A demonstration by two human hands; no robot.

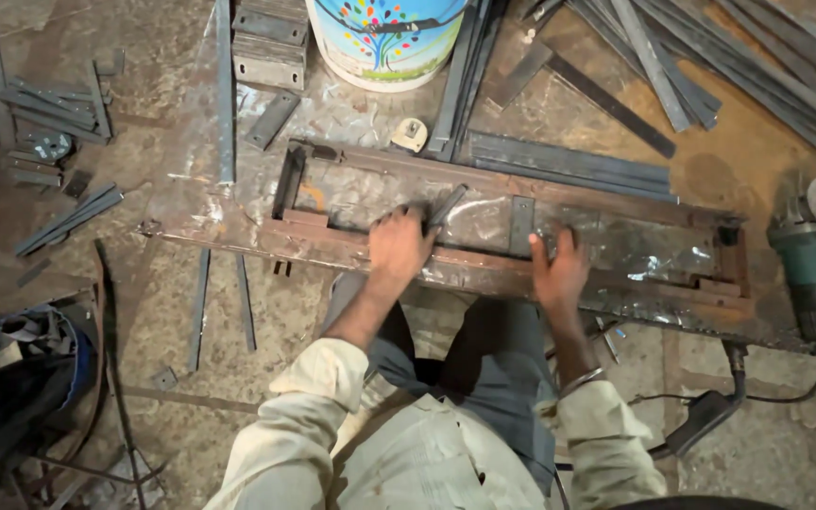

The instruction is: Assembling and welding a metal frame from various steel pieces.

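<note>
Head view shows the left hand [399, 247] closed on a short bar [447, 207] over the rusty frame [512, 269] on the floor, right hand [559, 274] flat, fingers spread, on its rail; sharp edges could cut, the bar could slip.

from my remote seat i see cream, grimy long sleeves pushed up the forearms, grey-blue trousers, and a thin metal bangle on the wrist above the right hand [559, 274].
</note>
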